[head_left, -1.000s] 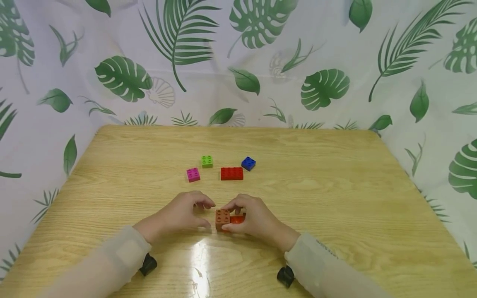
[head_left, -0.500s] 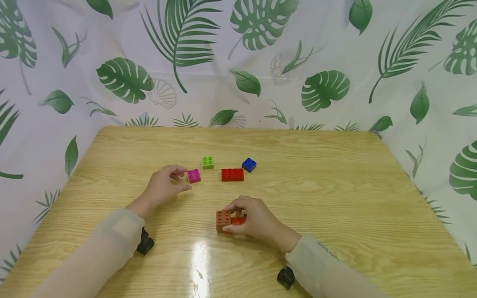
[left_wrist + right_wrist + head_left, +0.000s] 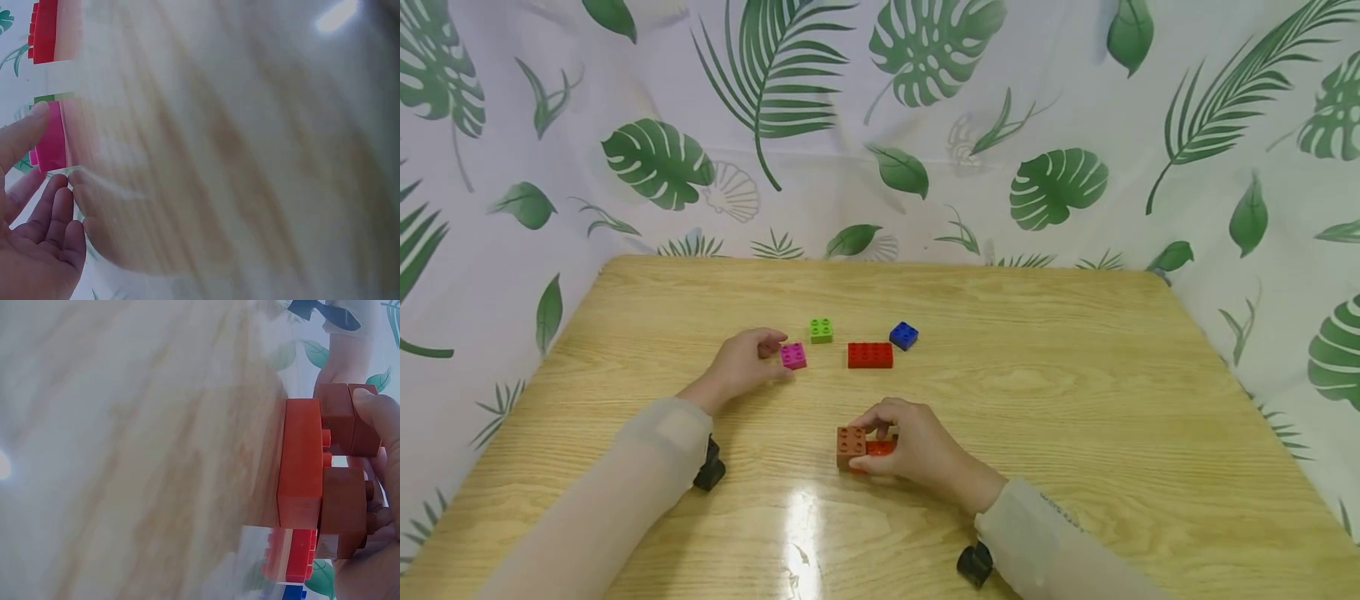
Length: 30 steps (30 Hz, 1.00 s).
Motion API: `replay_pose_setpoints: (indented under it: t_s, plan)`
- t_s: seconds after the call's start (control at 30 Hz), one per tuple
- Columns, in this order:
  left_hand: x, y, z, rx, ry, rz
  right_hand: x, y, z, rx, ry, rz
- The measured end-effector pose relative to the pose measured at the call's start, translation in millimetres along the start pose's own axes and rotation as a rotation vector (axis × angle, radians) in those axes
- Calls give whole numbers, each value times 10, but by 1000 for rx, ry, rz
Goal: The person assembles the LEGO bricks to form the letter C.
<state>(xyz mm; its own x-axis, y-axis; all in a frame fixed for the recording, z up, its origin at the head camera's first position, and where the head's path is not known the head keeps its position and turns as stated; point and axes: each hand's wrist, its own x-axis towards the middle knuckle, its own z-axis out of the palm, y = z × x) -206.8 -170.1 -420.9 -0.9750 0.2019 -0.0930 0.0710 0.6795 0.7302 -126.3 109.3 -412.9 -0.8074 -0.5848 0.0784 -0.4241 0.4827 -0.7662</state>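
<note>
At the table's middle my right hand (image 3: 917, 442) holds a small stack of toy building bricks. Its base is a long orange-red brick (image 3: 300, 462) resting on the table. In the right wrist view, two brown bricks (image 3: 344, 419) stand one on the other at one end, with the thumb against the upper one. Another brown brick (image 3: 342, 503) sits at the other end, by the palm. Farther left, my left hand (image 3: 741, 362) has thumb and fingers spread about a pink brick (image 3: 793, 357), which lies on the table; firm contact is not visible.
Behind the pink brick lies a lime-green brick (image 3: 821, 331). A long red brick (image 3: 870, 356) and a blue brick (image 3: 904, 336) lie to its right. The wooden table (image 3: 1075, 375) ends at a leaf-patterned cloth (image 3: 962, 183).
My left hand has left the brown stack, moving forward and left, and then closed in around the pink brick. My right hand keeps its hold on the stack, nearly still.
</note>
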Motion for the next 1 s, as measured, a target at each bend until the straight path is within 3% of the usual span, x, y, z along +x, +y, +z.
replay_pose_setpoints:
  t_s: [0.3,0.53,0.8,1.0]
  plan:
    - [6,21,22,59,-6,-4,11,20,23,4,2,-10]
    - [-85,35,-7,42,8,1,14,22,34,5,-6,-13]
    - [-305,230,-27,-28,-2,81,-1,8,19,15,-8,16]
    - [-515,408,32,-35,-12,212,4,17,4,2,-2,13]
